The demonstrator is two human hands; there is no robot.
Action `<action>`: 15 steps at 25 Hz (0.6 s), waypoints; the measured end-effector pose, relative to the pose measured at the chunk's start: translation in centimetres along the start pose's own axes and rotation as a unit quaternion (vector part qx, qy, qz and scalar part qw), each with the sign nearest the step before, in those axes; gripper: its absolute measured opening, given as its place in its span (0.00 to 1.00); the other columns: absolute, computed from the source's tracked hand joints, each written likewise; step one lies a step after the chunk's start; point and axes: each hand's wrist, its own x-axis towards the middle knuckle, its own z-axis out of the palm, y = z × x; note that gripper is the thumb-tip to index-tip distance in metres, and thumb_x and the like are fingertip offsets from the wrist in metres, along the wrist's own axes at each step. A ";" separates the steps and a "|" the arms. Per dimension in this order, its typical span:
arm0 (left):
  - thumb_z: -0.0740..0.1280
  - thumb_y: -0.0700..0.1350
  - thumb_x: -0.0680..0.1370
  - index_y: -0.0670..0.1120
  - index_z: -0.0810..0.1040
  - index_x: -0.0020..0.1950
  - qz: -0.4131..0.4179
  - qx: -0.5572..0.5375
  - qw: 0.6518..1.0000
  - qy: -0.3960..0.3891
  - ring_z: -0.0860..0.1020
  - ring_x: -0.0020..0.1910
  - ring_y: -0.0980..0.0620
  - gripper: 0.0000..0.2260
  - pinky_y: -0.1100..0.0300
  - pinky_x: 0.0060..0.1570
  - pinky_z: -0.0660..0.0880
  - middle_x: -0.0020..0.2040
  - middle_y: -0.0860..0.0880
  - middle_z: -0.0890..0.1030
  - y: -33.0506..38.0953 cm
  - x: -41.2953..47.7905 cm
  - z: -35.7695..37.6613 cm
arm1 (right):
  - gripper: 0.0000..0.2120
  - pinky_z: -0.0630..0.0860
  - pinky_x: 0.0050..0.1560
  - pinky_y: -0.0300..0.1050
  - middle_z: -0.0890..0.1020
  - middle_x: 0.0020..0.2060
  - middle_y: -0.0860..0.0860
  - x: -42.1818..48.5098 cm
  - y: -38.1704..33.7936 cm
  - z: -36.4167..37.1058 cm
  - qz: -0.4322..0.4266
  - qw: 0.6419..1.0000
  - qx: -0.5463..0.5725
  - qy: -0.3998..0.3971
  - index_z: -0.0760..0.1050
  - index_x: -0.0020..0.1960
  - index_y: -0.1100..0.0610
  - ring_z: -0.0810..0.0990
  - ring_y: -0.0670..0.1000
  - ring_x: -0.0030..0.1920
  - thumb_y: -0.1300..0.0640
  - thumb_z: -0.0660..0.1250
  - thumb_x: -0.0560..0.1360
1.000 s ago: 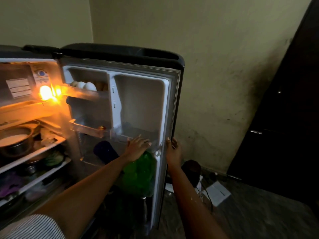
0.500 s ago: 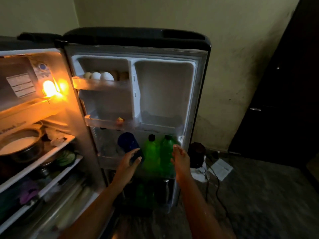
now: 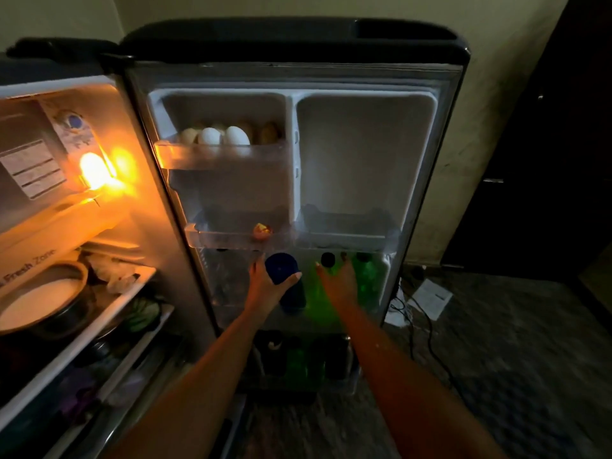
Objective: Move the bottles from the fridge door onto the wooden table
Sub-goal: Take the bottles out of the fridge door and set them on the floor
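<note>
The open fridge door [image 3: 357, 154] faces me. In its lower shelf stand a dark blue bottle [image 3: 286, 279] and two green bottles, one [image 3: 318, 289] with a black cap and one [image 3: 367, 276] at the right. My left hand [image 3: 265, 286] wraps around the blue bottle, thumb on its right side. My right hand [image 3: 337, 279] lies on the black-capped green bottle, fingers spread over its neck; a firm grip is unclear. More dark and green bottles [image 3: 298, 359] fill the bottom rack. No wooden table is in view.
Eggs [image 3: 218, 135] sit in the door's top left tray. The lit fridge interior at left holds a bowl of white liquid [image 3: 43, 299] on a shelf. A black cupboard [image 3: 546, 144] stands at right. Paper [image 3: 430, 298] and cables lie on the floor.
The view has moved closer and lower. My left hand has closed around the blue bottle, and my right hand has moved up onto the black-capped green bottle.
</note>
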 end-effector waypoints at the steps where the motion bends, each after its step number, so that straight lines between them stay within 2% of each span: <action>1: 0.77 0.51 0.64 0.45 0.56 0.73 0.008 0.020 1.000 -0.008 0.63 0.71 0.42 0.45 0.47 0.69 0.65 0.72 0.42 0.62 -0.1 0.5 0.2 | 0.27 0.73 0.59 0.50 0.77 0.61 0.60 0.8 0.4 0.5 -0.014 1.000 -0.015 -0.007 0.65 0.67 0.64 0.76 0.60 0.61 0.59 0.70 0.71; 3: 0.79 0.51 0.60 0.44 0.59 0.71 0.011 0.083 0.996 -0.015 0.64 0.70 0.42 0.46 0.47 0.68 0.65 0.70 0.41 0.65 -0.7 1.4 0.5 | 0.22 0.74 0.57 0.50 0.78 0.56 0.61 2.5 0.7 1.4 -0.014 0.997 -0.062 -0.036 0.68 0.62 0.65 0.77 0.60 0.58 0.59 0.70 0.72; 5: 0.80 0.48 0.59 0.41 0.65 0.68 0.011 0.152 0.988 -0.025 0.67 0.67 0.41 0.42 0.50 0.66 0.67 0.66 0.41 0.67 -1.5 2.0 0.9 | 0.08 0.73 0.51 0.49 0.78 0.45 0.60 4.2 1.3 1.8 -0.009 0.986 -0.152 -0.069 0.72 0.47 0.62 0.77 0.58 0.50 0.58 0.67 0.74; 6: 0.80 0.46 0.60 0.41 0.66 0.66 0.012 0.163 0.986 -0.032 0.69 0.66 0.41 0.40 0.51 0.64 0.68 0.65 0.40 0.67 -1.7 2.1 1.2 | 0.08 0.72 0.49 0.48 0.77 0.41 0.59 4.7 1.6 1.8 -0.011 0.973 -0.211 -0.092 0.71 0.40 0.60 0.76 0.57 0.47 0.57 0.64 0.76; 7: 0.80 0.44 0.60 0.40 0.66 0.66 0.014 0.150 0.988 -0.034 0.70 0.65 0.40 0.39 0.51 0.63 0.69 0.65 0.40 0.68 -1.7 2.0 1.5 | 0.10 0.73 0.51 0.49 0.77 0.42 0.60 5.3 1.9 1.7 -0.016 0.956 -0.267 -0.117 0.71 0.39 0.61 0.76 0.57 0.47 0.57 0.62 0.77; 10: 0.79 0.42 0.61 0.42 0.62 0.70 0.024 0.081 0.996 -0.019 0.70 0.66 0.41 0.42 0.51 0.64 0.68 0.67 0.41 0.71 -1.7 1.6 2.5 | 0.12 0.72 0.56 0.48 0.79 0.56 0.62 5.8 2.5 1.0 -0.030 0.949 -0.286 -0.128 0.75 0.55 0.66 0.77 0.59 0.56 0.59 0.63 0.76; 12: 0.80 0.43 0.61 0.43 0.63 0.70 0.031 0.066 0.997 0.008 0.70 0.67 0.42 0.42 0.52 0.64 0.68 0.67 0.42 0.72 -2.0 1.4 2.6 | 0.14 0.71 0.57 0.47 0.78 0.59 0.63 5.5 2.6 0.4 -0.027 0.957 -0.253 -0.136 0.74 0.59 0.68 0.76 0.60 0.59 0.63 0.65 0.74; 15: 0.80 0.44 0.60 0.44 0.65 0.69 0.026 0.038 0.997 0.056 0.70 0.67 0.43 0.41 0.53 0.64 0.68 0.67 0.42 0.73 -1.9 0.5 2.3 | 0.18 0.72 0.55 0.39 0.78 0.59 0.62 4.9 2.9 -0.8 -0.017 0.968 -0.201 -0.149 0.73 0.62 0.67 0.76 0.60 0.61 0.65 0.68 0.72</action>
